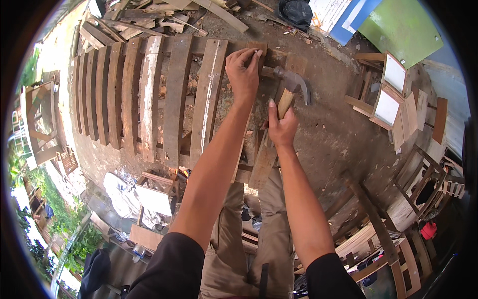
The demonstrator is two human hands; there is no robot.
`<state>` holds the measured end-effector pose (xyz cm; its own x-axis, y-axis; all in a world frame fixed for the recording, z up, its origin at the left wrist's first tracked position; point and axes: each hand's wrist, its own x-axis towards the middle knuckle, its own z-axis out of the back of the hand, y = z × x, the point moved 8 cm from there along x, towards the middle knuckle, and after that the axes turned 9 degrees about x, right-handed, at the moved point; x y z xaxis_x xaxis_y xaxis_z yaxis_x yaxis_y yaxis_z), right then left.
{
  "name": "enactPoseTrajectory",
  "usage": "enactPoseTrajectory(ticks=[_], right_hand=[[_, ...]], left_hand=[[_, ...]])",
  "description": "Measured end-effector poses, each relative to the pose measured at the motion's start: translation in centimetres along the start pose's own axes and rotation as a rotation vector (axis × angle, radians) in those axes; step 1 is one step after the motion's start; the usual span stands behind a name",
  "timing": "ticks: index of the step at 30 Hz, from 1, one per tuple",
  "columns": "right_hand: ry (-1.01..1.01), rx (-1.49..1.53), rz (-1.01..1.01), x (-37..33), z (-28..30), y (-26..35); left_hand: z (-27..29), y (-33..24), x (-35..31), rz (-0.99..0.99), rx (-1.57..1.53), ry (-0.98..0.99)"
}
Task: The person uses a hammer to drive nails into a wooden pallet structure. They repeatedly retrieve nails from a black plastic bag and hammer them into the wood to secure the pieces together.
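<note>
My right hand (283, 127) is wrapped around the wooden handle of a claw hammer (286, 102). The hammer's metal head is raised beside the end of a slatted wooden frame (177, 99), its curved claw pointing right. Over the far end of a slat, my left hand (244, 70) is closed in a pinch. A small dark tip shows between its thumb and finger, too small to name. Under and beside my right hand lies a wooden board (262, 167), running toward my legs. One frame slat (211, 92) carries a streak of white paint.
Scrap wood (144, 20) is heaped behind the frame, near a black plastic bag (295, 12). At the right stand wooden pieces with white panels (391, 89). Wooden chair-like frames (423, 179) crowd the lower right. A white-topped stool (153, 199) stands at the near left.
</note>
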<state>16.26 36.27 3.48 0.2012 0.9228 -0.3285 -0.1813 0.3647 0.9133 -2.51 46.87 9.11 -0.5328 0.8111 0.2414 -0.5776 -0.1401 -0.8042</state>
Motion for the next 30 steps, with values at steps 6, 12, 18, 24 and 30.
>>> enactPoseTrajectory(ticks=[6,12,18,24,30], right_hand=[[0.001,0.092,0.109,-0.1,0.1,1.0],[0.011,-0.013,0.082,-0.4,0.1,0.8],[0.004,0.009,0.116,-0.2,0.1,1.0],[0.003,0.015,0.112,-0.3,0.1,1.2],[-0.015,0.059,0.113,-0.3,0.0,1.4]], left_hand=[[-1.3,2.5,-0.3,0.118,-0.056,-0.009],[-1.2,3.0,-0.1,0.141,-0.106,0.08],[-1.4,2.6,-0.1,0.082,-0.042,0.077],[-1.2,2.4,-0.1,0.055,0.006,0.073],[-1.2,1.9,0.0,0.004,0.055,0.061]])
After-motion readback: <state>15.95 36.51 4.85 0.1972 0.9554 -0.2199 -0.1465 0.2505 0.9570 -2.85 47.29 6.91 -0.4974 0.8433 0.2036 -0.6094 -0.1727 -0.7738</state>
